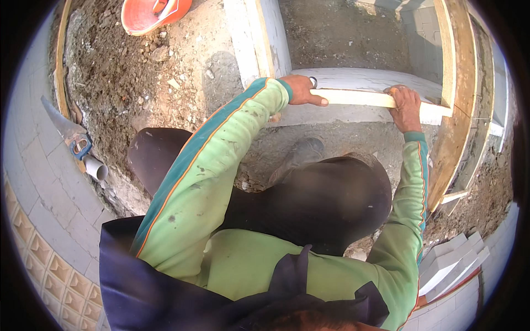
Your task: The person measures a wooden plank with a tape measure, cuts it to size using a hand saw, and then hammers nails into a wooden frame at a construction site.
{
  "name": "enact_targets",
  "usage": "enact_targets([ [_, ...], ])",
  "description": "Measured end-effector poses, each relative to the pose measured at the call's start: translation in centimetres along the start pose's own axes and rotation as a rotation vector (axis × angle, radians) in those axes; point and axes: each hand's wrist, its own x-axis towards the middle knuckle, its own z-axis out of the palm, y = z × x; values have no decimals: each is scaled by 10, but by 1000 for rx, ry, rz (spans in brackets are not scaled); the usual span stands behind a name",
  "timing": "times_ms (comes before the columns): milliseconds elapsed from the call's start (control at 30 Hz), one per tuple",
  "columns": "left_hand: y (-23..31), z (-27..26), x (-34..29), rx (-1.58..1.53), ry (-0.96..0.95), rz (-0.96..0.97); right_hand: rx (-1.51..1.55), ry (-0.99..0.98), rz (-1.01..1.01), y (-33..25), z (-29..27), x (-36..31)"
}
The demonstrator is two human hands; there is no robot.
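A pale, narrow wooden strip (359, 97) lies across the front of a low white block wall (381, 77). My left hand (302, 91) grips its left end, the thumb on the near side and the other fingers mostly hidden. A small dark, rounded thing (313, 82) shows beside those fingers; its kind is unclear. Farther right, my right hand (407, 109) is closed over the same strip, fingers curled across its top edge. Near that hand, the strip's right end meets an upright pale timber (448, 55).
An orange bucket (149, 15) stands on rough soil at the far left. A handsaw (69, 129) lies left, beside a short grey pipe (96, 168). Long boards (461, 105) run along the right. Light grey blocks (455, 262) are stacked at lower right.
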Motion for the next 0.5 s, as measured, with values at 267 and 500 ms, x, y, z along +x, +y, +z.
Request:
enact_targets([
  [267,8,-17,-11,-357,-181,-162,446,509,931,-190,83,-208],
  [500,-3,-5,-9,4,183,215,458,92,1355,-434,140,-338],
])
